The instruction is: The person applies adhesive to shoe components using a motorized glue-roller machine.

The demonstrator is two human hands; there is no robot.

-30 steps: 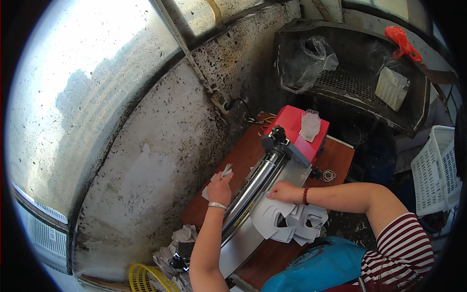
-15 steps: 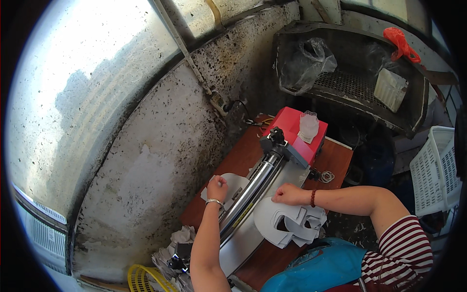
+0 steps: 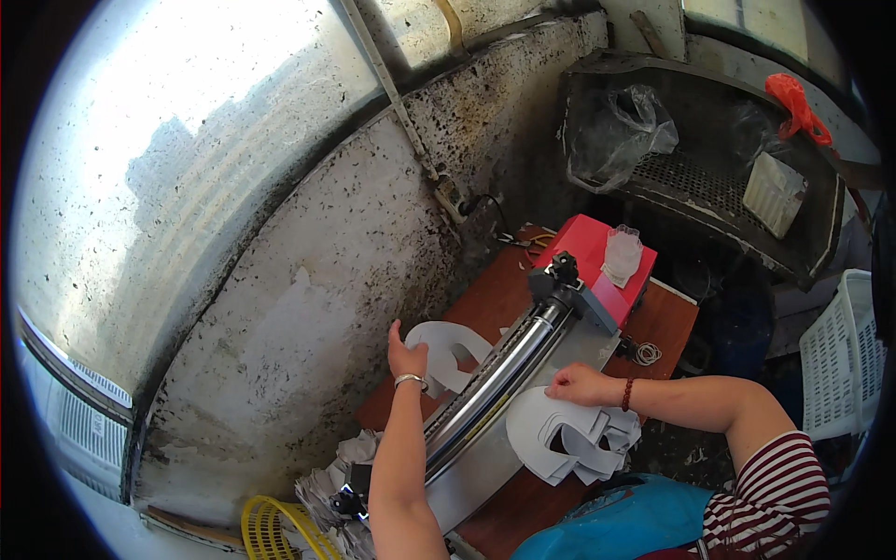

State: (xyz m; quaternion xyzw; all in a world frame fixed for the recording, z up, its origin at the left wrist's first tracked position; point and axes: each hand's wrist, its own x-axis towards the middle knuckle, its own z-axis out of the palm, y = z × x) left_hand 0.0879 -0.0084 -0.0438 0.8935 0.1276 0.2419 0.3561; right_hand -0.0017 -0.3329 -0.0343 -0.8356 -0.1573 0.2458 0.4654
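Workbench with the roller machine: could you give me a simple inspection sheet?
Surface: reddish-brown tabletop, partly covered.
Work items: roller machine; white cut-out sheets piled nearside; another white cut-out on its far side.
Clutter: crumpled white paper by the machine's lower end; yellow basket.
Hands: left hand open at the far cut-out's edge; right hand bunched at the pile, grip unclear.
Cables: coiled white cord near the red housing.
Surroundings: black-speckled wall, white plastic basket.

White sheets, red housing, maroon-and-white striped sleeve
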